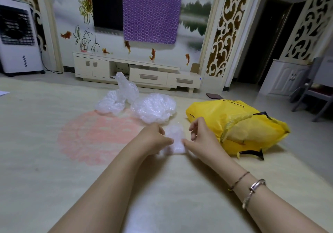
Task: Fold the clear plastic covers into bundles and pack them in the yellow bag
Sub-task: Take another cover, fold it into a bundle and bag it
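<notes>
At the centre we see the left hand [156,139] and the right hand [201,139] close together, each pinching an opposite side of one small clear plastic cover [175,139] held just above the pale floor mat [54,160]. Toward 12 o'clock of the hands lie a crumpled pile of clear covers [154,107] and a smaller clump [111,103], while the yellow bag [239,124] lies on its side at about 3 o'clock, just beside the right hand. Two bracelets [252,191] circle the right wrist.

the left hand [155,139] hides its fingertips; print on the yellow bag [234,122] is unreadable.
</notes>
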The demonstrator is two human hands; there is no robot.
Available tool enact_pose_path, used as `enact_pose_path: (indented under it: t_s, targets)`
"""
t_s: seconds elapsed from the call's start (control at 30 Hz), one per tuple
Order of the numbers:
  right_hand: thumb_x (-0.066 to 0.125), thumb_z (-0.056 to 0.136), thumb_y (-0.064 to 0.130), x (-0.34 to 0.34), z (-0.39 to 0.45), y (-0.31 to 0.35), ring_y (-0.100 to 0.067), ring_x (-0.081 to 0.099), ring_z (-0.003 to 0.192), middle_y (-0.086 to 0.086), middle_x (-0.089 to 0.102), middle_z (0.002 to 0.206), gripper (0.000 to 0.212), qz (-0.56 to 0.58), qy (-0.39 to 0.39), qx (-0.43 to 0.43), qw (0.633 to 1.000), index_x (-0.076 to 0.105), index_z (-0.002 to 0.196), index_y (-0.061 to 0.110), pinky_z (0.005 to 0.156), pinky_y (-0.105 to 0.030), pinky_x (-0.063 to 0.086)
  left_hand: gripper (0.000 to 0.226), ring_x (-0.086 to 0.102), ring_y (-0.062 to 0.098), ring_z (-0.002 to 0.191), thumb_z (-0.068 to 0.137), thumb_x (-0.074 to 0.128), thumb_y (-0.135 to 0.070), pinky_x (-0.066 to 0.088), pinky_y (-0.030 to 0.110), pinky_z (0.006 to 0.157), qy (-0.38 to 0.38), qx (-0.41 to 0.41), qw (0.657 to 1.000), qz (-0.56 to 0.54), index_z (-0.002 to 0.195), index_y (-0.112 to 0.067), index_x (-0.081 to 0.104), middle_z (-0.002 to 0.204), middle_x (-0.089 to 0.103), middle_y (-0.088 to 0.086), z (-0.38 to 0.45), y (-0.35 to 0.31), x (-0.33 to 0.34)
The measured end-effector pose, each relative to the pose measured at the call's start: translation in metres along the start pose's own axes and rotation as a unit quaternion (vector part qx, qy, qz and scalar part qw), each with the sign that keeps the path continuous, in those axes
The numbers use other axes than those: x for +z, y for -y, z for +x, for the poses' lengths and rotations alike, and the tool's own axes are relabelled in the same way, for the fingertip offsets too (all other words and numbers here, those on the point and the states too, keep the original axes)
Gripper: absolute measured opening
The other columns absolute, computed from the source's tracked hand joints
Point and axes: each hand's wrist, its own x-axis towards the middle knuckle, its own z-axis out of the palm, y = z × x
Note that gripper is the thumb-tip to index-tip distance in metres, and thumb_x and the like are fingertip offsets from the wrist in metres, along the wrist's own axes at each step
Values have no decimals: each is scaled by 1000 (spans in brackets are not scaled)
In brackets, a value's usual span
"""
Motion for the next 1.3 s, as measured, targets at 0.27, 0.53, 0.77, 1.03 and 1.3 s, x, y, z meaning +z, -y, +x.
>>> enact_pose_path:
  t_s: [0.27, 0.53, 0.77, 1.03, 1.3]
  targets:
    - [47, 75, 24, -13, -19, 9, 0, 43, 109, 18, 51, 108, 34, -18, 111, -144, 983, 56, 107, 29, 91, -9, 31, 47, 59, 18, 81, 82, 66, -17, 38, 22, 54, -18, -12, 1000, 0, 125, -14, 46, 113, 59, 7, 5, 2, 5]
    - [56, 78, 17, -12, -18, 6, -9, 45, 101, 10, 57, 104, 29, -95, 112, -136, 980, 60, 105, 24, 87, -22, 39, 51, 55, 11, 69, 85, 67, -19, 42, 23, 59, 17, -27, 995, -97, 132, -14, 48, 109, 65, 9, -1, -2, -10]
    - [59, 78, 4, -16, -16, 7, -11, 58, 75, 4, 67, 83, 21, 44, 84, -43, 995, 62, 93, 18, 65, -22, 42, 75, 56, 5, 105, 52, 85, -41, 42, 20, 78, 72, 54, 990, -108, 119, -26, 57, 117, 56, -11, -13, -5, -13]
    - [68, 87, 13, -16, -12, 4, -18, 57, 70, -20, 72, 86, 21, 205, 94, 53, 973, 50, 94, 18, 68, -33, 41, 9, 46, 15, 53, 82, 66, -11, 31, 18, 45, 31, 20, 994, -99, 84, -17, 60, 69, 54, 3, -1, 0, -1]
    - [70, 84, 24, -4, -2, 5, -2, 49, 69, 5, 58, 102, 28, 62, 45, 45, 996, 56, 109, 22, 63, -18, 39, 10, 50, 24, 56, 76, 59, 1, 42, 27, 57, 18, -40, 997, -62, 79, -8, 57, 74, 58, 17, 8, 1, 0]
